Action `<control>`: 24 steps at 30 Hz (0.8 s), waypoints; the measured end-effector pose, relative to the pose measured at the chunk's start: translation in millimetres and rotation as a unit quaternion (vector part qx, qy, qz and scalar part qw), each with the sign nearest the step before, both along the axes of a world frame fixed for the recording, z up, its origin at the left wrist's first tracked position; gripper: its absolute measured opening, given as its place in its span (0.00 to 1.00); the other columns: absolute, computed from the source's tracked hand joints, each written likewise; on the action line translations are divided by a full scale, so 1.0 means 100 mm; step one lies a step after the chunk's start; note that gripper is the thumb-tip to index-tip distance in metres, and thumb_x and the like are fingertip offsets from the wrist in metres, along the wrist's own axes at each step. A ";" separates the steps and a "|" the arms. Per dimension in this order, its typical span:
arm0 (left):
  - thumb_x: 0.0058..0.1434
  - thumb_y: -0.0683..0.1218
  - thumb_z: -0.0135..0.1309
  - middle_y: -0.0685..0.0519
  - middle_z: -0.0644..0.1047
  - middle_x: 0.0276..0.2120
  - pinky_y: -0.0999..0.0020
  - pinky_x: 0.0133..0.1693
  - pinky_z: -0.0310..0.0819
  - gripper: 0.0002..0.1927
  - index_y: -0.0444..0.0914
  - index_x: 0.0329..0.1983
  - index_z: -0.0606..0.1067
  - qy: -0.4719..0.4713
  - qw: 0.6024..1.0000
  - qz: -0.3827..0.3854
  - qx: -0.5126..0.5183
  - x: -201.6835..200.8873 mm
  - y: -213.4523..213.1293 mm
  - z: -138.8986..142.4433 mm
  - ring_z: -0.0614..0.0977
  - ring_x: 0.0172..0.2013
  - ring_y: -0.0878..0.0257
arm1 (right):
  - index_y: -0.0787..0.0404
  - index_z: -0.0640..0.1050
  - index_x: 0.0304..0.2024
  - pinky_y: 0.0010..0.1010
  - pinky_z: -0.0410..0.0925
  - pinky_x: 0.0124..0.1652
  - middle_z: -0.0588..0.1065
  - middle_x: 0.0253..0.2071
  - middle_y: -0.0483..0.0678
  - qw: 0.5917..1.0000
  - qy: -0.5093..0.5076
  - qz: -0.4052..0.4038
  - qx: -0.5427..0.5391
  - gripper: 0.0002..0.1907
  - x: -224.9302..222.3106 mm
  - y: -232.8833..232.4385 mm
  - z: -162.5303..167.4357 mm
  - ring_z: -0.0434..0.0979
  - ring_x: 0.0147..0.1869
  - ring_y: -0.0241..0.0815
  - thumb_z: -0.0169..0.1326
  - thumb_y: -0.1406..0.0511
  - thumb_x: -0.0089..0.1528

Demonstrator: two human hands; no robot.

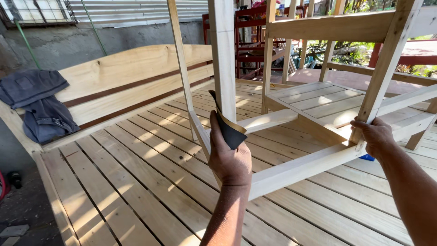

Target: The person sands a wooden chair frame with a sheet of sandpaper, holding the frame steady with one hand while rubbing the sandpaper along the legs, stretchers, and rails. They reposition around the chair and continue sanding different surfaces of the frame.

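Note:
An unfinished pale wooden chair frame stands upturned on a slatted wooden platform. My left hand holds a folded piece of dark sandpaper against the near corner, where a leg meets the rails. My right hand grips the joint where another leg meets the side rail. The chair's slatted seat lies behind my hands.
The platform's wooden headboard rises at the left with dark grey clothing draped over it. A red wooden frame and more timber stand at the back. A small blue object lies under the right rail.

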State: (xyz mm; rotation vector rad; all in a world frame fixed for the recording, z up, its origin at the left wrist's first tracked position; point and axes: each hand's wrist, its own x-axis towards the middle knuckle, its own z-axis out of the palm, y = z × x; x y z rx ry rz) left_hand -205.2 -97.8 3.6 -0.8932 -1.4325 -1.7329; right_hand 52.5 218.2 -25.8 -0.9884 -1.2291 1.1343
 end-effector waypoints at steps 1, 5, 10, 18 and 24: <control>0.61 0.40 0.62 0.44 0.81 0.53 0.63 0.47 0.84 0.37 0.41 0.73 0.62 0.005 1.000 0.002 0.004 -0.03 0.02 -0.02 0.86 0.50 0.49 | 0.64 0.78 0.52 0.42 0.71 0.53 0.79 0.49 0.52 1.000 -0.006 -0.007 -0.003 0.18 0.03 0.00 -0.01 0.79 0.53 0.45 0.64 0.66 0.61; 0.61 0.39 0.58 0.42 0.77 0.63 0.63 0.46 0.84 0.36 0.44 0.73 0.62 -0.011 1.000 0.006 0.004 -0.35 -0.02 -0.01 0.86 0.49 0.50 | 0.68 0.76 0.51 0.43 0.72 0.54 0.79 0.48 0.55 0.999 -0.013 -0.037 -0.002 0.21 0.06 -0.12 -0.12 0.78 0.52 0.49 0.67 0.67 0.59; 0.53 0.39 0.57 0.47 0.82 0.54 0.58 0.52 0.82 0.41 0.47 0.73 0.66 -0.069 0.996 -0.042 -0.024 -0.94 -0.20 0.04 0.86 0.50 0.49 | 0.68 0.78 0.49 0.43 0.71 0.49 0.79 0.47 0.57 0.997 -0.045 -0.056 0.000 0.23 -0.03 -0.50 -0.30 0.77 0.51 0.52 0.70 0.65 0.55; 0.60 0.47 0.62 0.45 0.81 0.56 0.57 0.49 0.80 0.34 0.45 0.71 0.67 -0.047 0.999 -0.026 0.010 -0.91 -0.17 -0.10 0.85 0.51 0.47 | 0.74 0.74 0.55 0.47 0.73 0.49 0.76 0.49 0.63 0.996 -0.077 -0.049 -0.011 0.28 0.04 -0.64 -0.27 0.78 0.50 0.58 0.66 0.64 0.59; 0.64 0.52 0.60 0.43 0.81 0.52 0.56 0.49 0.80 0.30 0.42 0.68 0.68 -0.001 0.998 -0.058 0.019 -0.93 -0.23 0.03 0.85 0.51 0.46 | 0.68 0.75 0.49 0.44 0.75 0.47 0.79 0.42 0.59 0.998 -0.034 0.030 0.050 0.22 0.03 -0.52 -0.35 0.81 0.45 0.52 0.66 0.64 0.58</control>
